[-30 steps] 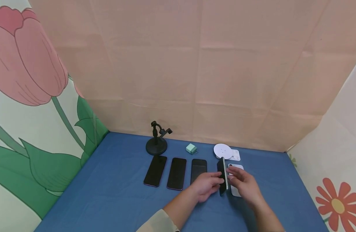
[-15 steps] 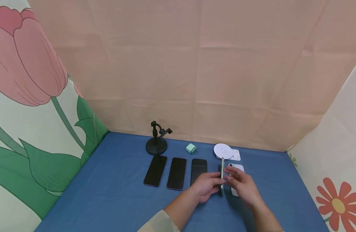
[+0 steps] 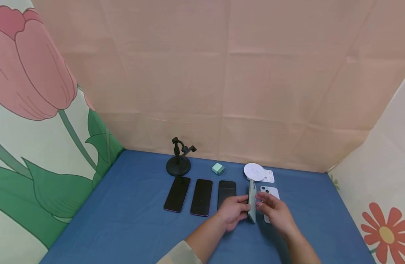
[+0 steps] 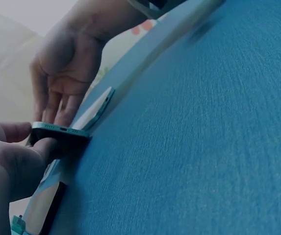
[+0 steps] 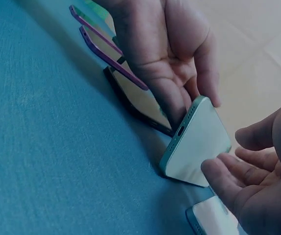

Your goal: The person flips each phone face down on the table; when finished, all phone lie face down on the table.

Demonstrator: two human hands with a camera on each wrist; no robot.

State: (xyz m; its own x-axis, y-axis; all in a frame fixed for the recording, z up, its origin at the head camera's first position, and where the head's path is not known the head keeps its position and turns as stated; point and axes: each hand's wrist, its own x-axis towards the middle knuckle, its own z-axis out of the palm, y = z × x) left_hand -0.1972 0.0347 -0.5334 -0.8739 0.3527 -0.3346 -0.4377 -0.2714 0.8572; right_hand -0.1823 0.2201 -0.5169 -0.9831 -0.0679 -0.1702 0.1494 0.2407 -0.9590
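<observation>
A pale green smartphone [image 3: 252,192] stands on its long edge, its back facing right. My left hand [image 3: 231,212] grips it from the screen side, fingers at its upper edge in the left wrist view. In the right wrist view its flat back [image 5: 196,147] and the charging port end show. My right hand [image 3: 276,212] hovers just right of the back with loosely bent fingers and nothing between them. A white smartphone [image 3: 272,190] lies beneath the right hand, partly covered by it. Left of the held phone lies a dark smartphone [image 3: 227,190], its lower part hidden by my left hand.
Two black smartphones, one at the far left [image 3: 177,194] and one beside it [image 3: 201,197], lie in the row. Behind stand a black phone stand [image 3: 178,165], a mint green charger plug [image 3: 218,168] and a white round disc [image 3: 254,171] over a white card-like piece [image 3: 269,176].
The green phone has turned about its upright plane, from showing its dark screen side to showing its pale back. Both hands stay almost in place.
</observation>
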